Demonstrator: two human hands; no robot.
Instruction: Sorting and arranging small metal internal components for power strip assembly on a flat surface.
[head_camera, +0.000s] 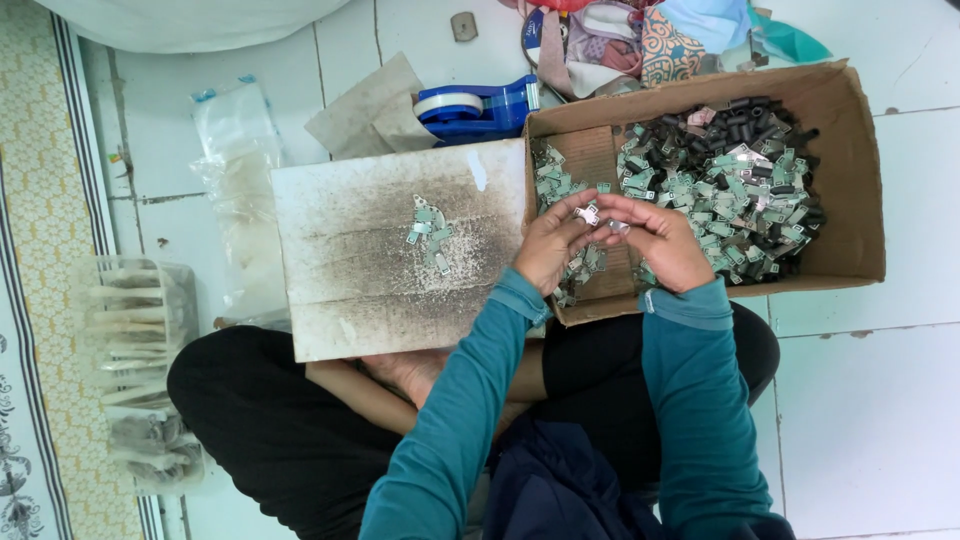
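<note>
My left hand (551, 245) and my right hand (661, 240) meet over the near edge of a brown cardboard box (848, 170). Between their fingertips they pinch a small silvery metal clip (589, 213). The box holds a heap of several small green-and-silver metal pieces (735, 190) mixed with short black tubes (745, 115). A smaller group of the green pieces (560, 180) lies in the box's left part. To the left, a few green pieces (428, 228) lie on a dirty white board (370, 290) resting on my lap.
A blue tape dispenser (478, 105) sits behind the board beside folded grey cardboard (365, 110). Clear plastic bags (235, 150) and a bagged bundle of pale sticks (135, 320) lie at the left. Patterned cloth (620, 40) is piled behind the box. White floor tiles surround everything.
</note>
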